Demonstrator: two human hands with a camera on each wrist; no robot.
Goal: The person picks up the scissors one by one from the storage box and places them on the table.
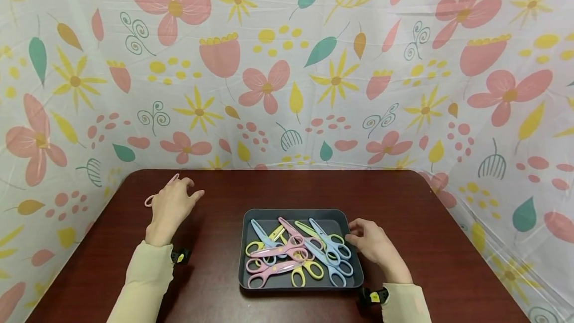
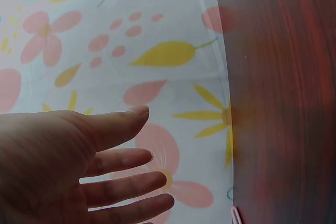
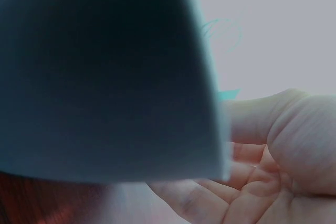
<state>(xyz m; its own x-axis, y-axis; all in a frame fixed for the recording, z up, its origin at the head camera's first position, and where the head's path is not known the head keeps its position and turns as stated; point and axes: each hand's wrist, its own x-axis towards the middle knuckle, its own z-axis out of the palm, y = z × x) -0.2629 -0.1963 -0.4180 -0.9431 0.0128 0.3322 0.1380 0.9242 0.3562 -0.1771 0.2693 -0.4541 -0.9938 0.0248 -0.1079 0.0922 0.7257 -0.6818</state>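
Observation:
At the far left of the table my left hand [image 1: 172, 207] is raised, its fingers spread loosely with nothing between them. A pair of pink scissors [image 1: 149, 201] lies just beyond it, partly hidden behind the hand; a pink tip [image 2: 237, 215] shows in the left wrist view. On the right, my right hand [image 1: 374, 243] holds the side of a dark grey tray [image 1: 293, 212], thumb over the rim and fingers along the outside. Inside the tray, pink scissors [image 1: 278, 250], blue scissors [image 1: 326, 237] and yellow scissors [image 1: 309, 267] lie in a jumbled heap.
The dark reddish-brown table [image 1: 215, 233] has rounded far corners. A white curtain [image 1: 287, 113] printed with flowers and leaves hangs behind it and down both sides. In the right wrist view the blurred tray [image 3: 105, 77] blocks much of the scene.

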